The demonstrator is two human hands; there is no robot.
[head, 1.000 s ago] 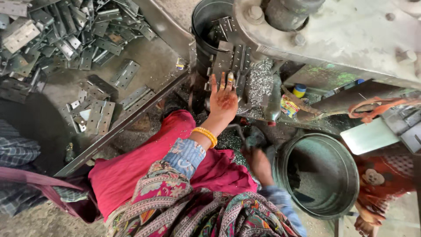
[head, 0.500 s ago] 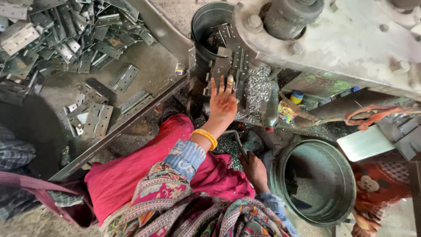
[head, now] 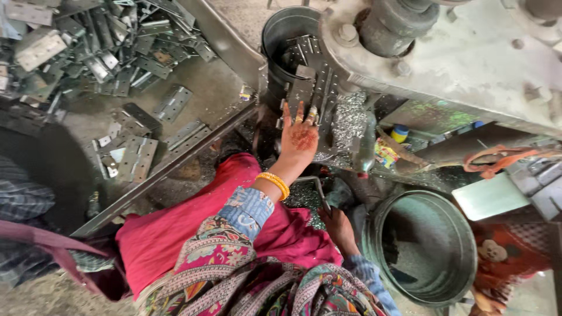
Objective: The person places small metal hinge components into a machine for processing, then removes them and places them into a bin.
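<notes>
My left hand (head: 298,137), with a yellow bangle at the wrist, lies flat with fingers spread on a stack of perforated grey metal hinge plates (head: 313,88) on the bed of a heavy press machine (head: 468,64). Lower down, beside my pink-clad knee, my right hand (head: 338,229) is curled around the lower end of a thin bent metal rod (head: 316,182). How firm that grip is stays partly hidden by the fingers.
Several loose hinge plates (head: 88,52) are heaped on the floor at the upper left, behind a slanted steel rail (head: 175,161). A dark bucket (head: 281,29) holds more plates. A round metal tub (head: 427,248) stands at the lower right. Shiny metal shavings (head: 351,114) and a bottle (head: 366,146) lie by the press.
My left hand has stayed on the plates, fingers sliding slightly forward. My right hand has shifted a little towards my body. The view has moved closer.
</notes>
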